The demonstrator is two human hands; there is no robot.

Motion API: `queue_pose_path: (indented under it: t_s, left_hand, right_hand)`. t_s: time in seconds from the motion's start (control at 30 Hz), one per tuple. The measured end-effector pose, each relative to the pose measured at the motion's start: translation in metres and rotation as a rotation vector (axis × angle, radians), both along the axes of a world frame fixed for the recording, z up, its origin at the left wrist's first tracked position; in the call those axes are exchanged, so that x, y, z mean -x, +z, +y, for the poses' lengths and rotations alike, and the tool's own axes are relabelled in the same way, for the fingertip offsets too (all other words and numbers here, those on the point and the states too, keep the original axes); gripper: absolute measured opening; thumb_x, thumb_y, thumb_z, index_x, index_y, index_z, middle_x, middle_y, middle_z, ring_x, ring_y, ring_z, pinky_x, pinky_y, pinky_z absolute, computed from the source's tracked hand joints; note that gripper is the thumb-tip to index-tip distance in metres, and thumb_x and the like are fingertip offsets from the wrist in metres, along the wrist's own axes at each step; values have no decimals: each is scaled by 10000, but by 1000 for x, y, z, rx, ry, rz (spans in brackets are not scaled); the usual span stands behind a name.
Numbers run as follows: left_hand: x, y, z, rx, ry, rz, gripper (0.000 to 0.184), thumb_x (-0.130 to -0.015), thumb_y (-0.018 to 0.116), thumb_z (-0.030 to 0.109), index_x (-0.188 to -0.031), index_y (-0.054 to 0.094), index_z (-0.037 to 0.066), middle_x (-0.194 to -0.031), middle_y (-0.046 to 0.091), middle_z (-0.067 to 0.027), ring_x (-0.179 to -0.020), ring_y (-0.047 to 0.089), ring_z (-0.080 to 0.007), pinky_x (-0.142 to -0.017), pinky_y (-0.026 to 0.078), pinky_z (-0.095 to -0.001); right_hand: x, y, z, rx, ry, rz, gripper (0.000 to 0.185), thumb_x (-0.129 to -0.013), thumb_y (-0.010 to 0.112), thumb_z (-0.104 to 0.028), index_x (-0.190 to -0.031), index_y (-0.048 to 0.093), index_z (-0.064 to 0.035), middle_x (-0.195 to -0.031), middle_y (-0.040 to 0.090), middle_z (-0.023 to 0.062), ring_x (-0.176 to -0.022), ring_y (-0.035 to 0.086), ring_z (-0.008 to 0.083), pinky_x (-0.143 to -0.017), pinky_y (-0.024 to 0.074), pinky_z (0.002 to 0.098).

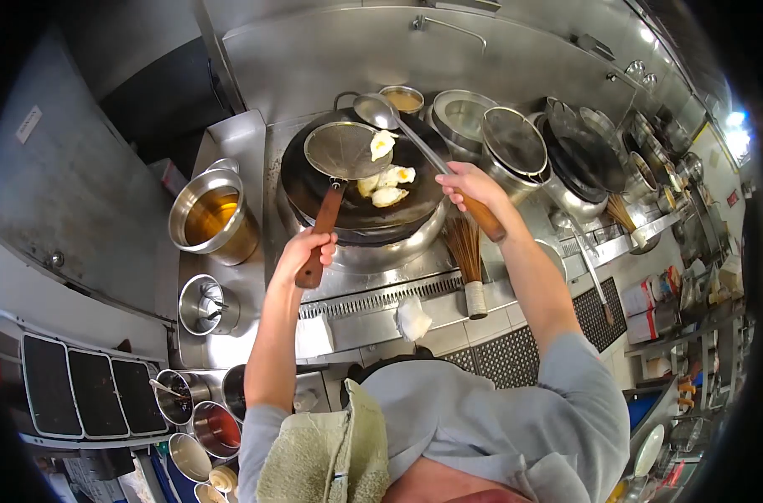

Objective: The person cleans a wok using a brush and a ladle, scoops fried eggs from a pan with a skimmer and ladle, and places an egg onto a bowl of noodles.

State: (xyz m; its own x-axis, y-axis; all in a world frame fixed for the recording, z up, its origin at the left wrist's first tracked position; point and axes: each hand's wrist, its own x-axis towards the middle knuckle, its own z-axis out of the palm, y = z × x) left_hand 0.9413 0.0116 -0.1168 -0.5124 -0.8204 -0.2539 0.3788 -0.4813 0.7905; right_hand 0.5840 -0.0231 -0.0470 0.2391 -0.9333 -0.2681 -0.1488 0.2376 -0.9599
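My left hand [308, 253] is closed around the wooden handle of a round wire-mesh strainer [338, 152], whose mesh is over the left part of a large dark wok [299, 191]. My right hand [472, 186] grips a long-handled metal ladle [375, 111] where its shaft meets the wood; the bowl is above the wok's far rim. One fried egg [381, 146] shows at the right edge of the strainer. Several more fried eggs [388, 196] lie in the wok just right of the mesh, whites set and some yolk showing.
A pot of amber liquid [213, 215] and a smaller metal container [205, 306] stand left of the wok. A bamboo brush [465, 260] rests at the front right. Metal bowls [464, 116] and another strainer [514, 141] sit to the right. White cloths [413, 318] lie along the front edge.
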Motion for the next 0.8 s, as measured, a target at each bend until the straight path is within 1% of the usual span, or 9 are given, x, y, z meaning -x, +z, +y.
queue_pose_path:
  t_s: [0.07,0.2,0.23,0.27,0.33,0.53,0.67,0.7,0.8]
  left_hand:
    - [1,18,24,41,81,-63,117,-893,500,84,-932,523,-24,-634,491,-26,-520,465,-109,-469,383,-234]
    - [20,45,78,44,241,48,200,-888,507,79,-1064,472,-9,-794,492,-48,-569,432,-80,-426,366,-209]
    - [15,44,74,22,149,32,233,-890,499,63,-1105,460,-17,-877,501,-54,-614,441,-77,-437,373,-209]
    - [22,38,71,62,232,5,241,-893,493,47,-1122,458,-20,-896,510,-57,-626,441,-70,-452,381,-204]
    - [32,47,92,30,298,35,252,-889,495,34,-1132,460,-21,-920,514,-60,-633,442,-66,-465,385,-201]
    - [56,51,130,46,381,-43,186,-883,512,35,-1058,467,-10,-885,528,-59,-633,487,-107,-498,417,-247]
    - [66,60,177,15,487,10,236,-881,519,38,-1107,459,6,-912,525,-48,-645,481,-103,-488,414,-241]
    - [71,66,193,-19,569,-16,319,-870,488,17,-1185,444,-18,-964,507,-76,-618,440,-77,-441,371,-191]
    - [61,67,242,-11,660,-66,362,-863,495,6,-1219,432,-13,-970,494,-82,-594,426,-75,-423,364,-189]
  right_hand:
    - [-2,13,11,86,-15,27,170,-881,610,-163,-925,473,-72,-642,457,-33,-458,442,49,-368,364,217]
    - [7,21,38,187,1,-82,164,-885,599,-159,-943,478,-65,-646,444,-25,-452,428,47,-353,367,214]
    - [9,16,42,204,-15,-124,212,-890,583,-144,-1054,483,-53,-643,438,-29,-418,414,43,-333,370,207]
    - [15,5,45,223,11,-122,244,-890,581,-139,-1094,483,-46,-644,441,-30,-417,415,43,-330,366,204]
    - [15,7,57,196,-24,-4,233,-890,581,-137,-1083,488,-46,-646,444,-30,-418,415,40,-331,367,203]
    - [41,-14,43,120,54,-74,207,-886,588,-145,-1043,491,-52,-653,451,-23,-420,416,38,-321,369,206]
    - [62,-30,37,85,95,-104,200,-875,587,-128,-1037,510,-39,-647,446,-14,-431,418,52,-335,381,218]
    - [65,-31,40,80,97,-118,256,-873,587,-110,-1104,508,-32,-648,447,-16,-423,417,54,-331,379,222]
    - [68,-38,57,93,65,-77,372,-874,586,-94,-1225,477,-31,-650,449,-18,-421,418,55,-325,378,225]
